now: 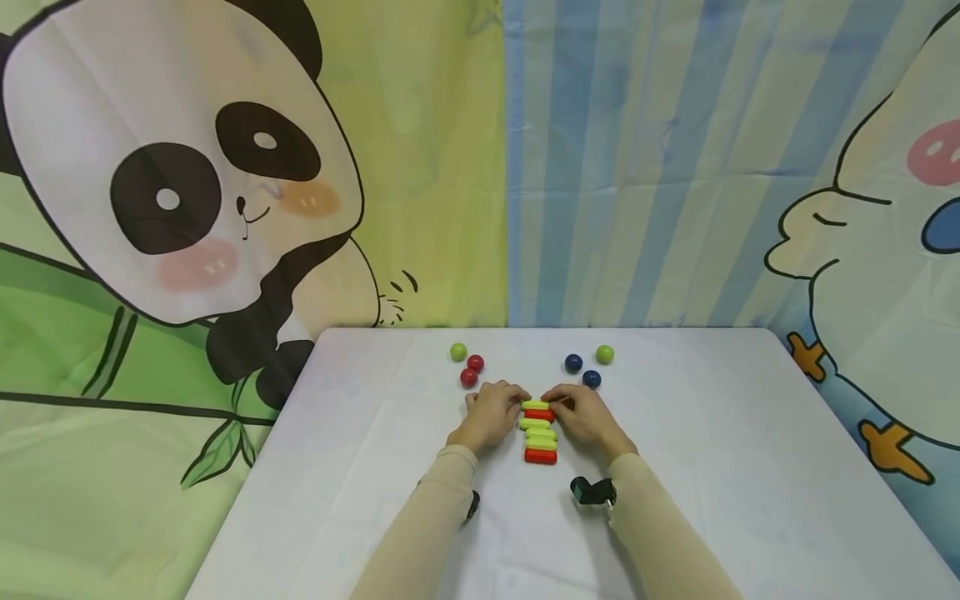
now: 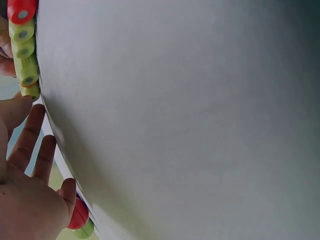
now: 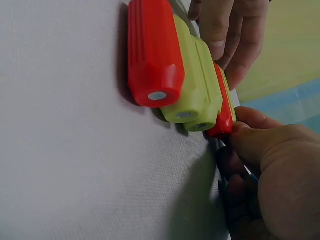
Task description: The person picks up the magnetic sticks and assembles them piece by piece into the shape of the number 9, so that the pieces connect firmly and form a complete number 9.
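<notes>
Several short magnetic rods with metal dots in their ends lie side by side in a row on the table. The nearest is a red rod [image 1: 541, 457], followed by yellow-green rods [image 3: 187, 102], another red rod [image 1: 538, 414] and, farthest, a yellow-green rod [image 1: 536, 405]. My left hand [image 1: 491, 414] pinches the left end of this farthest rod, its other fingers spread in the left wrist view. From the other side, my right hand [image 1: 591, 418] has thumb [image 3: 250, 142] and forefinger at the rod's right end. The right palm hides part of that grip.
Beyond the left hand lie two red balls [image 1: 468, 378] and a green ball [image 1: 458, 352]. Past the right hand are two blue balls [image 1: 573, 363] and another green ball [image 1: 604, 354]. The white table [image 1: 337, 467] ends at a cartoon-printed curtain [image 1: 420, 167].
</notes>
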The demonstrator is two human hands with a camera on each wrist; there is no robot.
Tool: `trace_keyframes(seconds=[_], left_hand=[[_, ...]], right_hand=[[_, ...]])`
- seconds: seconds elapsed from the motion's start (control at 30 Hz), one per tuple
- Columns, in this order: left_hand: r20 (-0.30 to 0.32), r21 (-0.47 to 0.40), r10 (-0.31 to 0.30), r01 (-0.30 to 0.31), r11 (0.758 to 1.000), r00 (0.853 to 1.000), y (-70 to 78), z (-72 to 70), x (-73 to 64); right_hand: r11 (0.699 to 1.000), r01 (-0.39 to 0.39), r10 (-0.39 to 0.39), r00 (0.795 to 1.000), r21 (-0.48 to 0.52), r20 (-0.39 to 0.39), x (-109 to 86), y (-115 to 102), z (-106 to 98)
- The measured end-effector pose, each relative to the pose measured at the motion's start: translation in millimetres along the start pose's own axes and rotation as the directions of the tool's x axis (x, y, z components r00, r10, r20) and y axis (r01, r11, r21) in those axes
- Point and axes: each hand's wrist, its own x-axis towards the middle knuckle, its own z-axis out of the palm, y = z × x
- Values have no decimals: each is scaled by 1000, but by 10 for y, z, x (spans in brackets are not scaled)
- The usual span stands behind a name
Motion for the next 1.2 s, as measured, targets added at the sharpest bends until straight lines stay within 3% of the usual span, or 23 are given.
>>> trace_keyframes(seconds=[0.73,1.2], left_hand=[[-28,-24,-51,50,998,998,-31,-23,71],[-15,-116,-65,63,991,998,-92,-24,140]], right_hand=[[996,-79,77,997,-42,-30,84,-59,33],[987,-136,133,991,-81,-33,151,-81,48]])
